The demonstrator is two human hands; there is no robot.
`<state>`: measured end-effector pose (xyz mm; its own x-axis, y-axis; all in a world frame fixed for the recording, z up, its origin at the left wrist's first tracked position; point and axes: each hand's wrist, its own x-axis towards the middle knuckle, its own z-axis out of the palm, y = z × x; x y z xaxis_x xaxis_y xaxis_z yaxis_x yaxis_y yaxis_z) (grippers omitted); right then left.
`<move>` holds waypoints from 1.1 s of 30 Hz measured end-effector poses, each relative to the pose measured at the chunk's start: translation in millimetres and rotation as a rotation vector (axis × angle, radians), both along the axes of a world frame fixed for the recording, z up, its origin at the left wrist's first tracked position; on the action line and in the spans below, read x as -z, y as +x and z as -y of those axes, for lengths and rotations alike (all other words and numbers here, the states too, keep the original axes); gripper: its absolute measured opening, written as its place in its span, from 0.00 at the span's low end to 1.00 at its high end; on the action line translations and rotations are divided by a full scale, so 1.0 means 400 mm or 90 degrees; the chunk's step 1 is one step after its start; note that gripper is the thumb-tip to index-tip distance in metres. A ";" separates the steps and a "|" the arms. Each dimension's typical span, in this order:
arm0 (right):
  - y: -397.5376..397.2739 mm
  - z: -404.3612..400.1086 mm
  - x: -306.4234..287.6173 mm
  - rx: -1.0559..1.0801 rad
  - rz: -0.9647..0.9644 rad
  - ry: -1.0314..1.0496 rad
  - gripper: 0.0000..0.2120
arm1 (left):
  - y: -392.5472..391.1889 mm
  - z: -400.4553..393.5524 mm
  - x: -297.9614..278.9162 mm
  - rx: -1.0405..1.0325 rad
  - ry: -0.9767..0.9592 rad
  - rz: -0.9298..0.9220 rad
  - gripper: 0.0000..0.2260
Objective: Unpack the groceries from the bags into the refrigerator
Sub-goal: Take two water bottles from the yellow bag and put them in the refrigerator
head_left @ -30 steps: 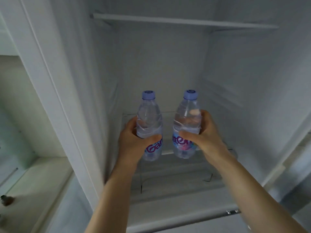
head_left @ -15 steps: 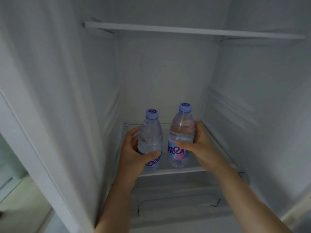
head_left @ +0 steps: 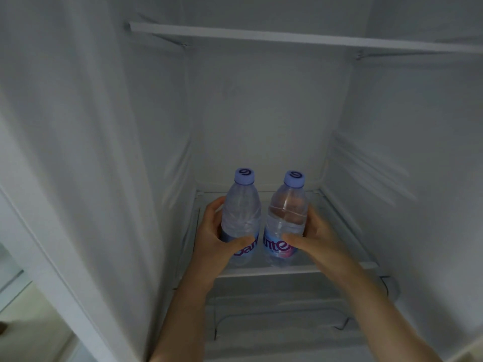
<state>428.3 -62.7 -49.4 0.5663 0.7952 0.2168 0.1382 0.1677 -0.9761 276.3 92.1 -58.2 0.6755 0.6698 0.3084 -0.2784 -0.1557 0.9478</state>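
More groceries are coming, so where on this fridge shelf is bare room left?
The glass shelf is bare right of the right clear plastic water bottle with a lilac cap, up to the fridge wall, and behind both bottles. The front left is crowded: the left hand and right hand grip the left lilac-capped bottle and its neighbour.

Both forearms reach forward, left hand (head_left: 212, 237) and right hand (head_left: 317, 235) each curled in a grip (thumbs frontmost).

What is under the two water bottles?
A clear glass shelf lies beneath the left bottle and the right bottle. The left hand and right hand hide whether the bottoms touch it. Below is a drawer.
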 end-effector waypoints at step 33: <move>0.051 -0.318 0.047 0.189 0.234 0.011 0.35 | 0.160 -0.158 0.054 -0.418 0.101 -0.119 0.32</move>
<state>448.8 64.5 -68.1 0.6523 0.6050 0.4566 0.5178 0.0842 -0.8513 340.5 155.3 -79.7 0.1984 0.9137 0.3546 0.0862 -0.3766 0.9223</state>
